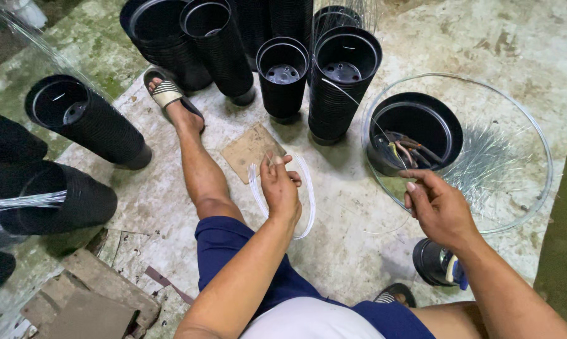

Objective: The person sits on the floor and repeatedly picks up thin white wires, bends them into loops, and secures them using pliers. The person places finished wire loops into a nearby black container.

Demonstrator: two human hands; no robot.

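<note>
A worn, stained concrete floor (359, 238) is shown from above, and on it the person is seated with the left leg stretched forward. Several tall stacks of ribbed black plastic nursery pots (343, 81) are stood or laid across the upper and left parts of the view. A large hoop of clear, stiff plastic line (541, 144) is laid on the floor at the right, and a single low black plastic pot (421, 122), with a few small tools inside, is enclosed by it. A flat square of brown cardboard (249, 150) is placed just beyond the left hand. A small coil of white plastic line (307, 201) is grasped in the left hand (280, 191), fingers closed around its upper part. A thin strand of the clear line is pinched between the fingertips of the right hand (437, 207), just beside the low pot's rim. A striped grey slip-on sandal (167, 94) is worn on the left foot.
</note>
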